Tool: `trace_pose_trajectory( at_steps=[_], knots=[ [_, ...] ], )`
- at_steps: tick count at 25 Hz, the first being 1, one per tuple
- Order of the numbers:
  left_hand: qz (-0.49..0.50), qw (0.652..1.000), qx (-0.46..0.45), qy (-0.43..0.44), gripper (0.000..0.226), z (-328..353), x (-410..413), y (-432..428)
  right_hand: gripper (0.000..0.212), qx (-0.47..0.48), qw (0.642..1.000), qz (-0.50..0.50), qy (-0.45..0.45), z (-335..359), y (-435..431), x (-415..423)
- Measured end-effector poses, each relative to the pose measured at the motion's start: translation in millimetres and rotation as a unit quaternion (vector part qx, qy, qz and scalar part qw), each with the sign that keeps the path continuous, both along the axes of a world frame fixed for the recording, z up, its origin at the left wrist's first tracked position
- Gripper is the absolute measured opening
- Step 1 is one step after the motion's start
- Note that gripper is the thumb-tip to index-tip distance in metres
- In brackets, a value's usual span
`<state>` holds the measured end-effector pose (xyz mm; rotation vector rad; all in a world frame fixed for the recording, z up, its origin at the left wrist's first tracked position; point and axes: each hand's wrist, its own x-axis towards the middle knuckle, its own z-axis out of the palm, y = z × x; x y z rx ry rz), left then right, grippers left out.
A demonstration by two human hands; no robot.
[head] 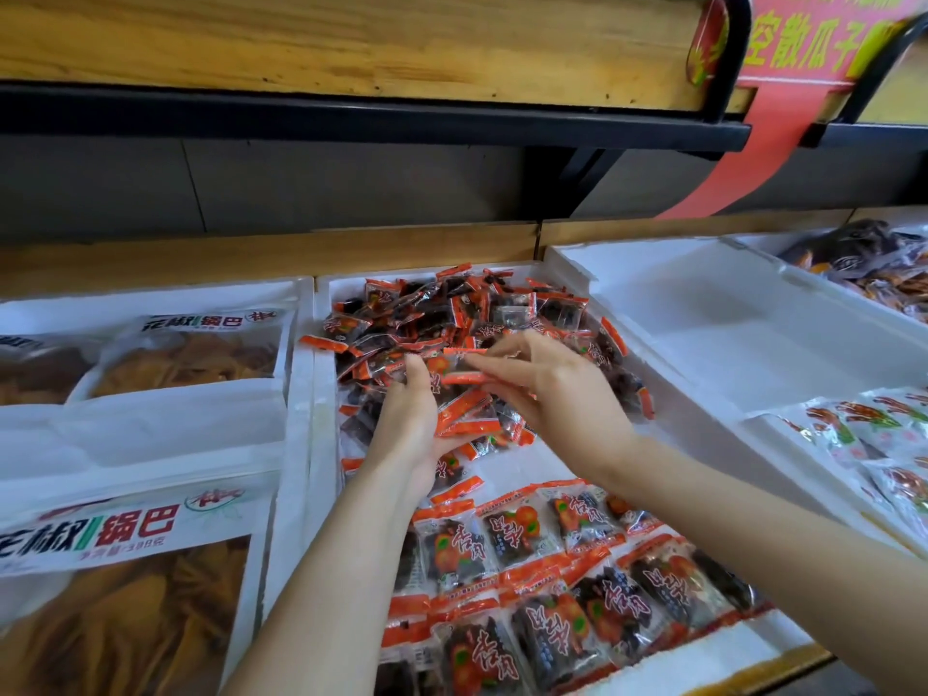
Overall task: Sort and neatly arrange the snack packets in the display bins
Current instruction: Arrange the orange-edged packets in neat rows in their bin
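Wooden shelving carries white foam bins. Over the middle bin, the left hand curls round a stack of orange-edged packets. The right hand pinches one packet above the loose heap, with arranged rows nearer.

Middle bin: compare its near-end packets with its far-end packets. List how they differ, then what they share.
Near-end packets lie flat in overlapping rows, labels up; far-end packets form a jumbled heap, tilted every way. The left hand and right hand hold far-end packets; near-end packets have no hand on them. Both share orange-edged clear wrappers with dark contents.
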<state>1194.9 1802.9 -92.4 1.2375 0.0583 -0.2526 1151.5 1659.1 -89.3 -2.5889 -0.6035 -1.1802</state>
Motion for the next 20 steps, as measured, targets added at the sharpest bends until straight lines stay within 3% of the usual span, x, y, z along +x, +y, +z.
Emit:
trace_pose_trajectory(
  at_steps=[4, 6, 8, 10, 13, 17, 20],
  knots=[
    [-0.030, 0.998, -0.033, -0.045, 0.069, 1, 0, 10, 0.038, 0.023, 0.992, 0.092, 0.088, -9, 4, -3],
    [-0.026, 0.997, -0.017, -0.071, 0.085, 0, 2, 10, 0.040, 0.038, 0.982, 0.144, 0.114, -7, 3, -5],
    [-0.006, 0.994, 0.021, -0.104, 0.088, 3, 0, 8, 0.042, 0.084, 0.977, 0.150, 0.128, -5, -2, 2],
    [0.018, 0.993, 0.039, -0.113, 0.072, 5, 2, 9, 0.042, 0.140, 0.975, 0.066, 0.161, -6, -10, 17],
    [0.046, 0.991, 0.033, -0.119, 0.041, 6, 3, 11, 0.045, 0.089, 0.946, -0.101, 0.294, -19, -22, 42],
    [0.062, 0.989, 0.046, -0.126, 0.036, 4, 7, 13, 0.063, 0.029, 0.911, -0.166, 0.377, -36, -24, 62],
    [0.076, 0.987, 0.070, -0.120, 0.045, -2, 13, 12, 0.041, 0.103, 0.925, -0.160, 0.328, -33, -22, 63]
  ],
)
